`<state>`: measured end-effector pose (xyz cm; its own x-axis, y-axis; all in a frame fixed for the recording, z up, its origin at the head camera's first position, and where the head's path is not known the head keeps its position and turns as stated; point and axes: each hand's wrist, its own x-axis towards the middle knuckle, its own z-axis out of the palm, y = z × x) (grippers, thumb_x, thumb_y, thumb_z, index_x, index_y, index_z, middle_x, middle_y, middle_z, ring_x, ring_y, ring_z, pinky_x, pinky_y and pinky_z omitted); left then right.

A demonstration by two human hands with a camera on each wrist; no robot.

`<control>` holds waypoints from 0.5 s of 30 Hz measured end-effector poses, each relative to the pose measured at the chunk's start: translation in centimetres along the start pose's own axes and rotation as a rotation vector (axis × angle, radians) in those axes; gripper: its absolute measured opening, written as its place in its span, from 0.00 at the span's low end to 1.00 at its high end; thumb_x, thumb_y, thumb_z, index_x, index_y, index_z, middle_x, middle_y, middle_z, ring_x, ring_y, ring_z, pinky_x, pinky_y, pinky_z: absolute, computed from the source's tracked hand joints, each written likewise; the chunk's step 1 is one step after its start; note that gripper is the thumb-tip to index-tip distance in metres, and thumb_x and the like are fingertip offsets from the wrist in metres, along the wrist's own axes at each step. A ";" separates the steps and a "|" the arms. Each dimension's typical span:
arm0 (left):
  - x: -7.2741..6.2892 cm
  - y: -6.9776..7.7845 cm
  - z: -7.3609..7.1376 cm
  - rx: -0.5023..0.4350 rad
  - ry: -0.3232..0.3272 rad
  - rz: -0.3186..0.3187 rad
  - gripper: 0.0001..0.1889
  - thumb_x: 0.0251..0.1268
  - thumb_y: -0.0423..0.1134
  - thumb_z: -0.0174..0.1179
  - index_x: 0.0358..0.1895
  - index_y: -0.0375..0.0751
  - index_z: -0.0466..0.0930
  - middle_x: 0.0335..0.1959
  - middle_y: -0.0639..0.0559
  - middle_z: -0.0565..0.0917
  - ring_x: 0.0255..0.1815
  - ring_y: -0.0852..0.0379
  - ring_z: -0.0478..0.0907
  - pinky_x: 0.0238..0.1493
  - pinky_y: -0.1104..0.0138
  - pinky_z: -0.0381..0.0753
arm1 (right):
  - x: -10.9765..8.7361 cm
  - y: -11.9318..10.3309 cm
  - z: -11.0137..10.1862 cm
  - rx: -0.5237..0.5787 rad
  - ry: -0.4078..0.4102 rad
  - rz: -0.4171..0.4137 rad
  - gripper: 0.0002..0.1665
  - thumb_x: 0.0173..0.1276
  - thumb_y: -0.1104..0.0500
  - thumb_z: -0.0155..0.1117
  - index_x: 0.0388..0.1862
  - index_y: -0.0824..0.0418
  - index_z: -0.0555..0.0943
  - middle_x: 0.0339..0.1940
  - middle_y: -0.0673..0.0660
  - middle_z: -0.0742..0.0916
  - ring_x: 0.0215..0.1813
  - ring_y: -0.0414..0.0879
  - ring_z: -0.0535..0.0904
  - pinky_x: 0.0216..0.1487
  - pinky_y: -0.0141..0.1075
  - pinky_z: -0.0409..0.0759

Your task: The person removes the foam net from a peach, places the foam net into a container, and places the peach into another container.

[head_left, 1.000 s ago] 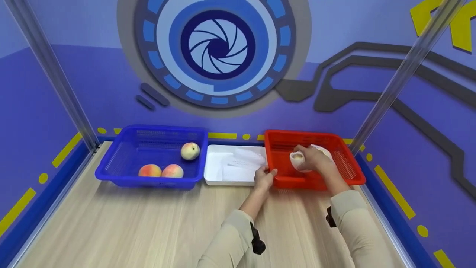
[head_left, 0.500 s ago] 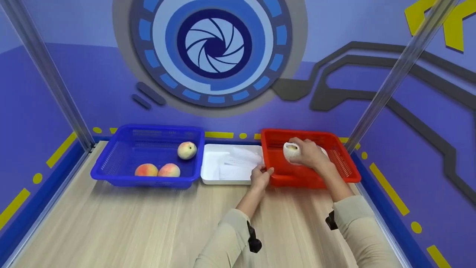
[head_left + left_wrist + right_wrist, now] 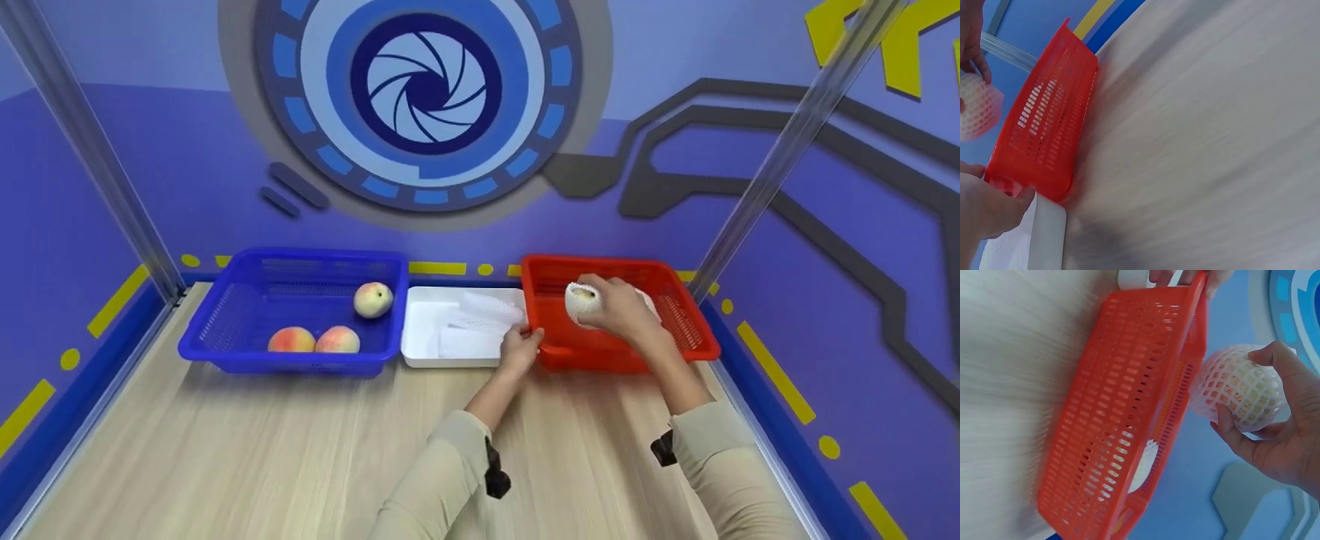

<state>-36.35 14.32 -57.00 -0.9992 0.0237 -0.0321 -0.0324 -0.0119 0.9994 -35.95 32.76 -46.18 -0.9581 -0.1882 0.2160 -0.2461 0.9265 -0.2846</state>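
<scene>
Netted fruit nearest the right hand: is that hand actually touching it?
Touching. The right wrist view shows it: the right hand curls around the netted fruit, gripping it from two sides with no gap.

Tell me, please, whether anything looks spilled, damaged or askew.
Nothing stands out: three peaches lie in the blue basket, loose white wrappings lie within the tray, and the right hand grips a netted fruit above the red basket.
</scene>
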 end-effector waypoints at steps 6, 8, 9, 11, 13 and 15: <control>-0.9 -0.7 -4.5 -0.010 0.023 0.102 0.15 0.73 0.30 0.55 0.56 0.24 0.75 0.48 0.34 0.84 0.44 0.47 0.82 0.45 0.61 0.84 | -1.3 -1.7 0.2 0.057 0.012 -0.012 0.36 0.55 0.54 0.76 0.65 0.54 0.78 0.48 0.67 0.83 0.46 0.59 0.79 0.44 0.54 0.82; -1.2 -1.0 -6.3 0.025 0.029 0.162 0.15 0.71 0.29 0.56 0.56 0.23 0.75 0.50 0.32 0.84 0.49 0.44 0.82 0.50 0.59 0.84 | -1.6 -2.2 0.1 0.078 0.024 -0.023 0.36 0.55 0.55 0.76 0.65 0.54 0.78 0.49 0.67 0.83 0.47 0.58 0.79 0.45 0.53 0.81; -1.3 -1.1 -7.2 0.038 0.030 0.183 0.15 0.70 0.29 0.56 0.56 0.23 0.75 0.51 0.32 0.83 0.51 0.42 0.82 0.52 0.58 0.83 | -1.7 -2.4 0.0 0.085 0.025 -0.030 0.36 0.55 0.56 0.76 0.65 0.55 0.78 0.51 0.66 0.83 0.48 0.59 0.78 0.47 0.53 0.81; -1.6 -1.6 -8.9 0.039 0.026 0.208 0.16 0.70 0.27 0.56 0.57 0.23 0.74 0.54 0.31 0.82 0.55 0.39 0.81 0.57 0.55 0.82 | -1.8 -2.9 -0.1 0.092 0.023 -0.047 0.36 0.55 0.57 0.76 0.65 0.55 0.78 0.52 0.66 0.83 0.50 0.59 0.78 0.49 0.53 0.80; -2.0 -2.1 -10.7 0.067 0.027 0.225 0.16 0.69 0.26 0.56 0.57 0.25 0.75 0.55 0.31 0.81 0.57 0.37 0.80 0.59 0.52 0.80 | -2.1 -3.5 0.0 0.103 0.010 -0.056 0.35 0.56 0.57 0.75 0.65 0.54 0.78 0.54 0.65 0.83 0.53 0.59 0.78 0.51 0.53 0.80; -2.6 -2.6 -12.4 0.109 0.039 0.236 0.15 0.68 0.26 0.56 0.56 0.26 0.77 0.56 0.33 0.81 0.58 0.35 0.78 0.60 0.50 0.79 | -2.5 -4.0 0.4 0.112 -0.003 -0.054 0.35 0.57 0.56 0.75 0.65 0.53 0.78 0.56 0.64 0.83 0.54 0.59 0.78 0.52 0.53 0.81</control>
<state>-33.95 1.93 -59.72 -0.9790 -0.0056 0.2036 0.2022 0.0958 0.9747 -32.61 29.34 -45.99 -0.9435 -0.2376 0.2309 -0.3116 0.8731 -0.3748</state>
